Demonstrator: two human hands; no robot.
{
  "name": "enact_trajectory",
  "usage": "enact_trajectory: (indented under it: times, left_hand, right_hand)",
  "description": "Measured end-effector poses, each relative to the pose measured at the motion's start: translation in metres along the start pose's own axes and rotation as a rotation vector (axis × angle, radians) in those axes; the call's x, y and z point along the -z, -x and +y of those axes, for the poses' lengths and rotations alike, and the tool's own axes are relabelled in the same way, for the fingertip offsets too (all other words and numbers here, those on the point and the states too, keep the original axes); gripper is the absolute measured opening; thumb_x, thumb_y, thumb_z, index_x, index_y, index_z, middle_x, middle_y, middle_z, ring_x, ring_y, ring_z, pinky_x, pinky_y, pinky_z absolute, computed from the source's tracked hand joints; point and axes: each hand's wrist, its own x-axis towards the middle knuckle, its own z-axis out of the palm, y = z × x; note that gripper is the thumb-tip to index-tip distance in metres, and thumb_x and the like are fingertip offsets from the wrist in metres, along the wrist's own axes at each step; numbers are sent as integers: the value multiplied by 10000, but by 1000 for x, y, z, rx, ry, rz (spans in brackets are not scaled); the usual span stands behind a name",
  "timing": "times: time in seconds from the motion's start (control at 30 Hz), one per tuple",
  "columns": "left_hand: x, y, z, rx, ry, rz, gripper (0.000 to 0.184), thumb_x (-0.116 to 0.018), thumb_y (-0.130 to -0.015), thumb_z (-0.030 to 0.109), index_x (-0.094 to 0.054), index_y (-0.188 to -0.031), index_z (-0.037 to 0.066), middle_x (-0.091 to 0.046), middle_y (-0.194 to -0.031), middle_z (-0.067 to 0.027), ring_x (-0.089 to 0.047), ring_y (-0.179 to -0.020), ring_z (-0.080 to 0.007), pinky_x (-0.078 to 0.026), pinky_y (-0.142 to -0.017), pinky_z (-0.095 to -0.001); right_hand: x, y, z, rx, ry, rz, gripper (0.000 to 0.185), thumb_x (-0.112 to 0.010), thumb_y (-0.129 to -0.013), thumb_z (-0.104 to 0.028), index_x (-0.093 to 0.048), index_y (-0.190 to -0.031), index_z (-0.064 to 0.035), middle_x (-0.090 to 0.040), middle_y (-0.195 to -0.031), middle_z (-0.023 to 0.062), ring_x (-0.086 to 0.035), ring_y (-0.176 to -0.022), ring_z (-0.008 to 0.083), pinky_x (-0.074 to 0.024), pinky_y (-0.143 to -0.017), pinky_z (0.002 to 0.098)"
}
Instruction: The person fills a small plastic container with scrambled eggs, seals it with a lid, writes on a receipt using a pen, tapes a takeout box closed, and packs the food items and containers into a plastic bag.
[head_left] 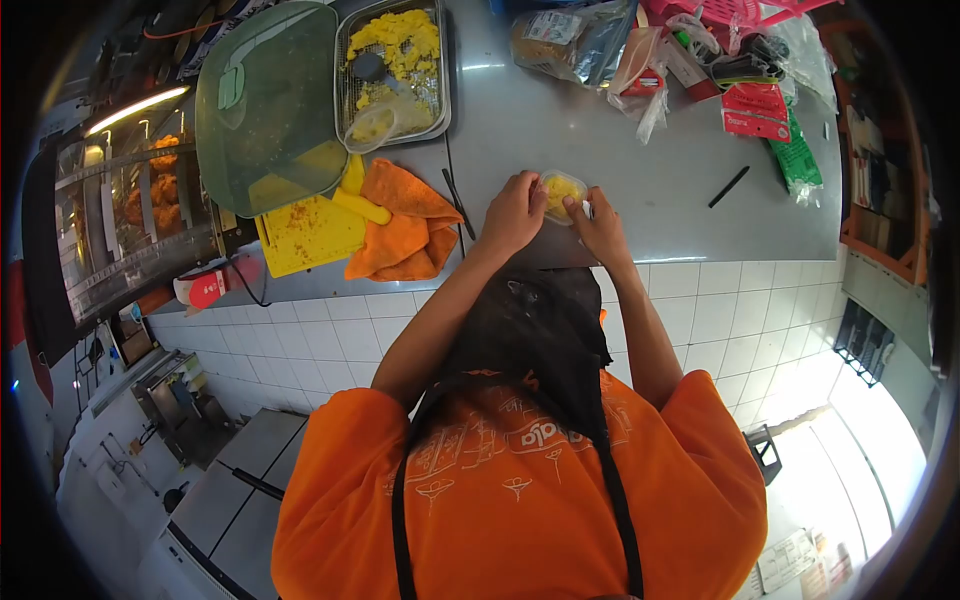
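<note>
A small clear plastic container (563,192) with yellow food in it is held close to the near edge of the metal table. My left hand (516,212) is closed, its curled fingers against the container's left side. On the right side, my right hand (600,228) grips the rim with the thumb over the top. Something pale shows by the right fingers, too small to make out. Left of my left hand, a thin black stick-like item (458,200) lies beside a crumpled orange cloth (405,225).
A metal tray (443,75) at the back holds yellow food and a clear cup (370,128). Left of it are a green translucent lid (265,110) and a yellow board (310,235). Bagged goods (575,40) and packets lie back right, with a black pen-like item (729,187) nearer.
</note>
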Motion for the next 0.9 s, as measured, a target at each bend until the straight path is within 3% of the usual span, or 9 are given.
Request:
enact_trajectory:
  times: [0.1,0.2,0.3,0.4,0.5,0.6,0.7,0.8,0.9]
  left_hand:
    - [0,-6,6,-5,-29,-7,300,-564,-997,245,-578,-1194,19,-636,-989,-150,-634,-866,-335,-508,-748,-429]
    - [-3,-6,13,-171,-134,141,337,-570,-974,259,-554,-1239,50,-616,-1148,-181,-595,-1110,-342,-474,-915,-479]
    - [-4,-16,24,-480,-196,90,380,-565,-974,283,-584,-1279,58,-582,-1315,-139,-496,-1285,-339,-390,-1026,-497]
    - [-18,-18,12,-630,-309,-20,435,-573,-960,312,-583,-1327,78,-569,-1387,-90,-466,-1349,-317,-327,-1090,-536]
    - [-23,-20,6,-635,-364,-28,456,-592,-942,332,-593,-1338,106,-565,-1404,-56,-462,-1360,-296,-333,-1093,-547]
    - [-23,-21,10,-624,-437,-9,440,-621,-919,338,-610,-1314,144,-574,-1388,-58,-475,-1344,-290,-352,-1084,-543]
    - [-26,-21,10,-617,-437,-9,411,-639,-901,324,-630,-1279,163,-580,-1366,-55,-488,-1326,-289,-369,-1073,-540]
    - [-25,-20,12,-593,-407,-26,332,-653,-886,292,-657,-1198,177,-582,-1339,-54,-496,-1309,-297,-388,-1057,-534]
    - [-24,-19,15,-593,-396,-19,264,-663,-875,276,-666,-1121,181,-583,-1316,-50,-489,-1311,-298,-403,-1038,-538]
  right_hand:
    - [-1,-1,1,20,104,18,428,-630,-972,-436,-540,-1013,-20,-653,-666,166,-698,-612,313,-520,-590,413]
    - [-2,0,-3,-57,93,-21,375,-595,-993,-397,-541,-1016,-27,-669,-696,189,-699,-625,360,-522,-591,435]
    - [-3,-2,4,24,144,28,341,-563,-1007,-366,-539,-1014,-26,-685,-785,212,-713,-707,361,-523,-634,455]
    - [-4,-3,21,85,93,30,329,-491,-1038,-334,-546,-1012,-12,-688,-881,220,-721,-799,325,-522,-689,442]
    - [14,-2,29,42,-132,-122,344,-440,-1062,-318,-565,-1033,1,-684,-934,215,-716,-859,294,-517,-721,422]
    - [33,1,13,-134,-78,-90,379,-389,-1082,-327,-585,-1059,-3,-692,-911,173,-712,-825,279,-513,-708,394]
    - [43,-3,-10,-140,44,-14,276,-464,-1051,-266,-594,-1081,-24,-700,-927,157,-713,-834,317,-519,-731,398]
    - [51,-15,-36,257,189,55,159,-546,-967,-136,-595,-1085,-42,-703,-941,164,-702,-881,369,-525,-760,417]
    - [67,-27,-98,352,207,-52,228,-585,-861,-23,-593,-1088,-51,-706,-988,185,-677,-954,408,-528,-788,436]
